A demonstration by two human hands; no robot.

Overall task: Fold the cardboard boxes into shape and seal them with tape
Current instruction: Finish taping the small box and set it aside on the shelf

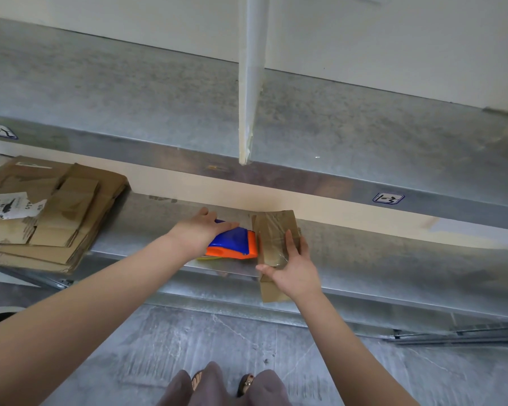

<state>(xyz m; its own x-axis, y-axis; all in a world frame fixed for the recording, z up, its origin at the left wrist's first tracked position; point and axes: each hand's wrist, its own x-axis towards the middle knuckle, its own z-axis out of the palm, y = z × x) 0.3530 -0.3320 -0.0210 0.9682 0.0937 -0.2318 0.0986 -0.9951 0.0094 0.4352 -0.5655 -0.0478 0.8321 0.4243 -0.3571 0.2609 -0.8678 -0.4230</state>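
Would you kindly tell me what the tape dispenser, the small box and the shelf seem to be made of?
The tape dispenser looks like glossy blue and orange plastic, judging by its sheen. The small box is matte brown cardboard, with shiny clear tape across it. The shelf is probably galvanised steel: dull grey, mottled surface.

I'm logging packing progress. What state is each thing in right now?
small box: folded into shape, clear tape across it, held at the front edge of the shelf.
tape dispenser: on the shelf, up against the box.
left hand: laid over the dispenser; grip unclear.
right hand: gripping the box.
flat cardboard stack: unfolded, piled on the shelf.
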